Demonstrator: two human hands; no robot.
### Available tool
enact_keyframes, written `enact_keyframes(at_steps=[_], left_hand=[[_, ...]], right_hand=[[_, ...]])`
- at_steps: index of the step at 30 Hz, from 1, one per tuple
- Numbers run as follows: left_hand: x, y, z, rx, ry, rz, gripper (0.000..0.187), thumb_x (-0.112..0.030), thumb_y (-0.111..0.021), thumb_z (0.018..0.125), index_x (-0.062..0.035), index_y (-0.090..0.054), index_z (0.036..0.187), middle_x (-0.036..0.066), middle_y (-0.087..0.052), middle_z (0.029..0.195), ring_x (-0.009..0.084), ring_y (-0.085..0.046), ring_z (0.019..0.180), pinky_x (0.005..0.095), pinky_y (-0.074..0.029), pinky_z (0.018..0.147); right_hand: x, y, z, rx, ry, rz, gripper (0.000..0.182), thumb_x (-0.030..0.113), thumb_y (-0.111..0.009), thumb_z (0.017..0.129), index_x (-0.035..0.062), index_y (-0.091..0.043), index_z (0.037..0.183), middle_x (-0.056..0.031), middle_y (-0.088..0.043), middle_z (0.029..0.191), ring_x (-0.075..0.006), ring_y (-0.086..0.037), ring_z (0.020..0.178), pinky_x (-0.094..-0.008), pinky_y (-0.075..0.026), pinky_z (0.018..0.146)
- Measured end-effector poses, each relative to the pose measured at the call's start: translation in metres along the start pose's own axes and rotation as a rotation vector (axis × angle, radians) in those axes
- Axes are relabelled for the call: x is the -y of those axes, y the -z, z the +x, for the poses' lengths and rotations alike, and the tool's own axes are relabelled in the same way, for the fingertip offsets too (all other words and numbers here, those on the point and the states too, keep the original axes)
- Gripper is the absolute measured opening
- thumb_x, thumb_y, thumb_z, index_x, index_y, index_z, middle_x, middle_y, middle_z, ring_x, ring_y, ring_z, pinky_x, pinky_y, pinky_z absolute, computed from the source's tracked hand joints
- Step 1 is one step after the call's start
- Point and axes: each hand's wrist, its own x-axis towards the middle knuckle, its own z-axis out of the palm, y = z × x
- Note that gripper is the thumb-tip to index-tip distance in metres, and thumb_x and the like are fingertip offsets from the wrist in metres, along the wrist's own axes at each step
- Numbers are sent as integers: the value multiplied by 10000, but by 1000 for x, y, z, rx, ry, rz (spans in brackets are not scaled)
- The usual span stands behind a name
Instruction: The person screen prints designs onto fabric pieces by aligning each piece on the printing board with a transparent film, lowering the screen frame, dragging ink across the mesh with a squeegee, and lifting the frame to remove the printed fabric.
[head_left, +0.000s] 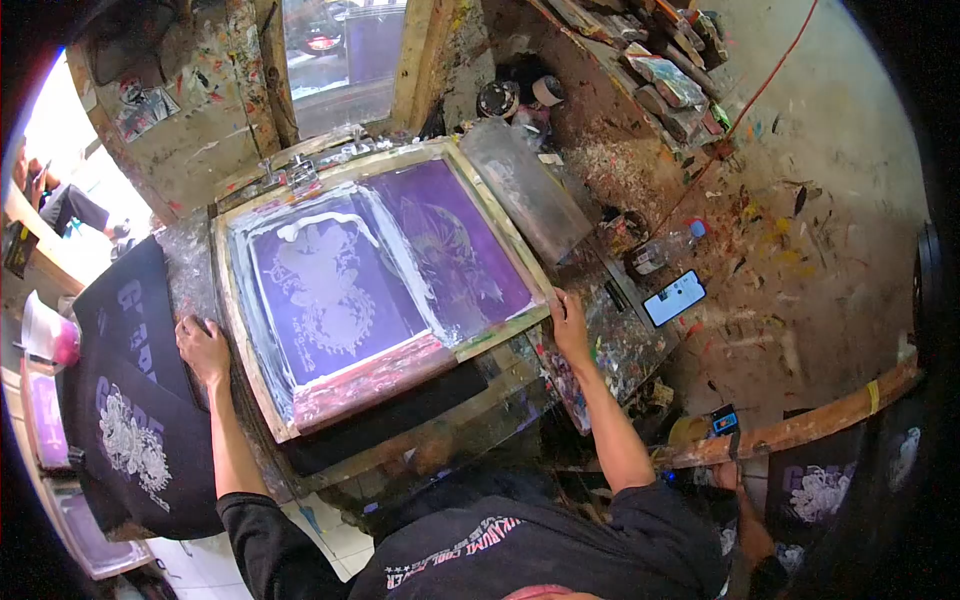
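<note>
A wooden-framed printing screen (500,338) lies on the bench, its purple mesh showing a floral design at left and a darker design at right. White ink lies in a thick streak along the top of the left design. My right hand (568,328) grips the near right corner of the frame, its fingers partly hidden. Left of the frame, my left hand (203,350) rests at the edge of the black printed fabric (130,400), fingers loosely bent and apart, with nothing visible in them. Dark fabric (400,410) shows under the screen's near edge.
Metal hinge clamps (303,175) sit at the screen's far edge. On the right are a grey panel (525,190), a phone (674,298) and a plastic bottle (660,250). A white tub (45,325) stands far left. Another person's hand (727,475) shows at lower right.
</note>
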Motion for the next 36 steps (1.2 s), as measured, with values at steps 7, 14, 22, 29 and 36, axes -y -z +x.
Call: enact_keyframes(at_steps=[7,14,22,29,36], left_hand=[[-13,-13,-11,-10,-5,-84,389,-226,-604,923,35,-554,1206,258,-558,1255,431,-551,1160,501,-452,986],[-3,5,-2,-19,-29,-74,362,-224,-598,927,31,-570,1182,254,-567,1239,426,-556,1151,499,-454,979],[-5,6,-3,-14,-8,-97,355,-215,-602,916,33,-583,1169,243,-567,1244,416,-555,1153,496,-451,975],[-6,6,-1,7,6,-57,387,-234,-605,917,38,-572,1190,254,-557,1267,423,-551,1158,498,-449,982],[-8,8,-2,7,22,-20,390,-232,-613,916,33,-571,1199,247,-558,1261,418,-552,1162,504,-457,971]], right_hand=[[49,33,-18,-11,144,-167,850,456,-755,848,89,-362,1507,-179,-368,1504,-358,-374,1389,-447,-323,1130],[70,35,4,84,477,-851,1263,733,-791,612,161,-220,1584,-164,-136,1649,-398,-115,1520,-702,-138,1144],[101,26,53,334,863,-1011,1326,705,-814,544,182,-199,1596,-167,-119,1658,-399,-88,1528,-751,-104,1126],[113,29,74,681,879,-1139,1421,748,-820,494,167,-151,1605,-175,-108,1658,-406,-76,1529,-747,-61,1134],[110,17,86,755,931,-1240,1478,672,-880,425,191,-135,1608,-183,-120,1659,-435,-124,1516,-738,-59,1143]])
